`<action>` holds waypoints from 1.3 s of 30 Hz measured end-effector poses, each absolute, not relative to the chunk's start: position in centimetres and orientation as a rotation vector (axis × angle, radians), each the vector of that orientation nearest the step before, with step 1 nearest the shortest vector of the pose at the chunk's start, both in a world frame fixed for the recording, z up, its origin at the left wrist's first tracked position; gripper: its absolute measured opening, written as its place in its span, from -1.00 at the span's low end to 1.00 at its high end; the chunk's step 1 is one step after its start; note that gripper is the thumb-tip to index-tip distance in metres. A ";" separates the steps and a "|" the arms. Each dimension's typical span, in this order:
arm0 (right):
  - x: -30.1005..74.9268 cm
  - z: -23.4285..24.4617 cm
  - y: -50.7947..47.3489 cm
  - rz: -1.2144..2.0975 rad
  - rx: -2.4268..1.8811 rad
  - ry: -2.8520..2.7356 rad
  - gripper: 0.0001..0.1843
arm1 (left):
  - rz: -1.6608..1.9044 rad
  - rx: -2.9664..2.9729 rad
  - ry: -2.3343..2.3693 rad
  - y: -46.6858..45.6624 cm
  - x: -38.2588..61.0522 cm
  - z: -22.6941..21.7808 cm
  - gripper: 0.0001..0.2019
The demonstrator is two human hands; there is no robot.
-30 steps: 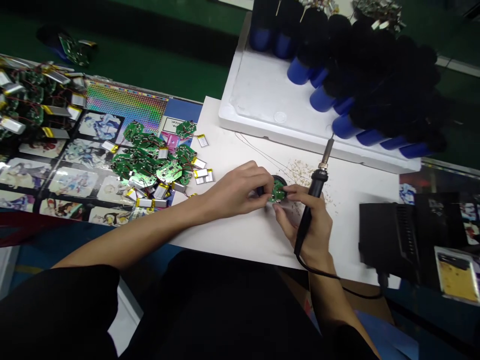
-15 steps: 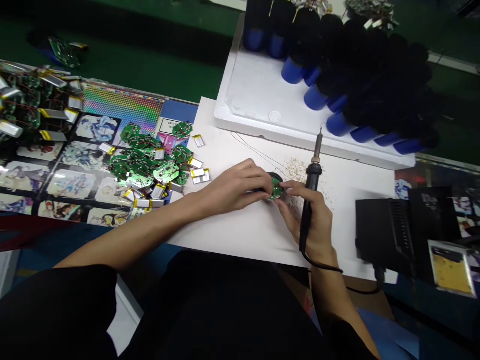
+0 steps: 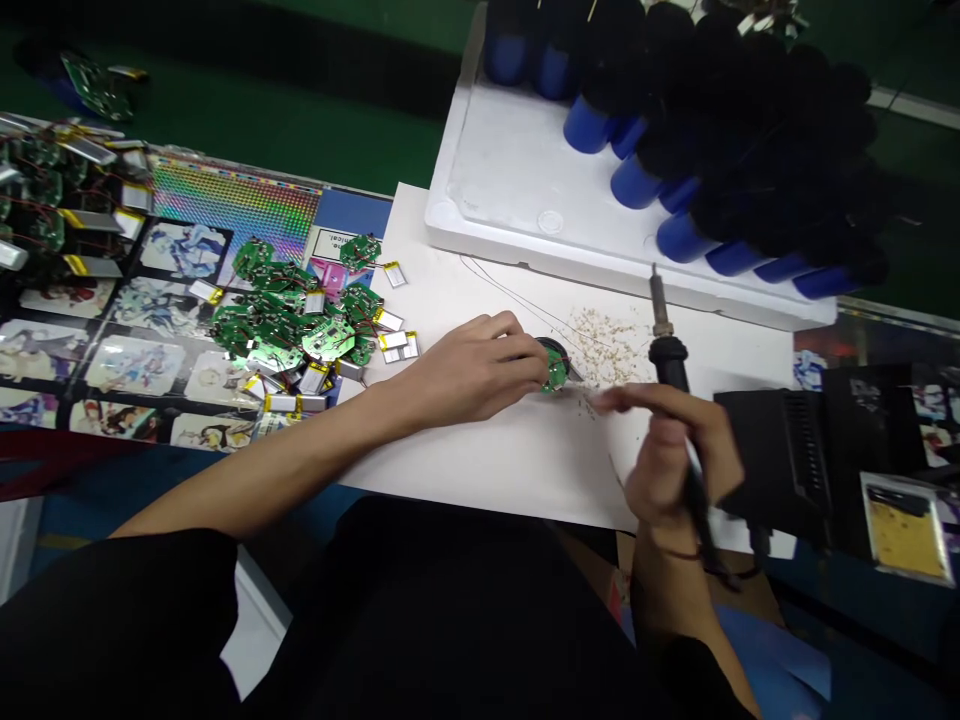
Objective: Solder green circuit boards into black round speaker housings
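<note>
My left hand (image 3: 469, 370) pinches a small round green circuit board (image 3: 556, 371) that sits on a black round part, both on the white sheet (image 3: 495, 460). My right hand (image 3: 671, 450), blurred by motion, is closed round a black soldering iron (image 3: 670, 360), tip pointing up and away. That hand is a short way right of the board and no longer touches it. A thin wire (image 3: 517, 298) runs across the sheet behind the board.
A heap of green circuit boards with small batteries (image 3: 300, 325) lies to the left on printed picture sheets (image 3: 142, 360). A white foam tray (image 3: 525, 200) of blue and black cylinders (image 3: 720, 150) stands behind. A black soldering station (image 3: 795, 450) is at right. Solder crumbs (image 3: 607, 345) dot the sheet.
My right hand has pulled away from the circuit board to the right, carrying the soldering iron with it. My left hand stays on the board.
</note>
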State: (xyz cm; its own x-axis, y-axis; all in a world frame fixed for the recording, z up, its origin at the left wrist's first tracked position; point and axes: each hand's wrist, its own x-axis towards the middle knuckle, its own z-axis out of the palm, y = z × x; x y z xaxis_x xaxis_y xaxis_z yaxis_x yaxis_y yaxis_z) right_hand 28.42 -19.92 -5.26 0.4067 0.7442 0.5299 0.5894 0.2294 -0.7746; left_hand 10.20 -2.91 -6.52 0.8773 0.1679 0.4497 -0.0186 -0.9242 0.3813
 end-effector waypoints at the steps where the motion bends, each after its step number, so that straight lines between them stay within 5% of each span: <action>1: 28.5 -4.8 -20.1 0.166 -1.415 -1.181 -0.69 | 0.689 2.680 0.112 -3.0 10.2 -6.4 -0.87; 4: 29.0 -3.4 -20.8 0.240 -1.339 -1.034 -0.62 | 0.699 2.724 0.126 -3.1 10.3 -6.2 -0.86; 12: 29.0 -3.1 -25.1 0.217 -1.520 -1.101 -0.92 | 0.657 2.779 0.141 -3.2 10.4 -5.9 -0.84; 39: 27.7 -3.4 -24.0 0.330 -1.623 -1.054 -0.81 | 0.718 2.788 0.135 -3.2 10.5 -6.0 -0.84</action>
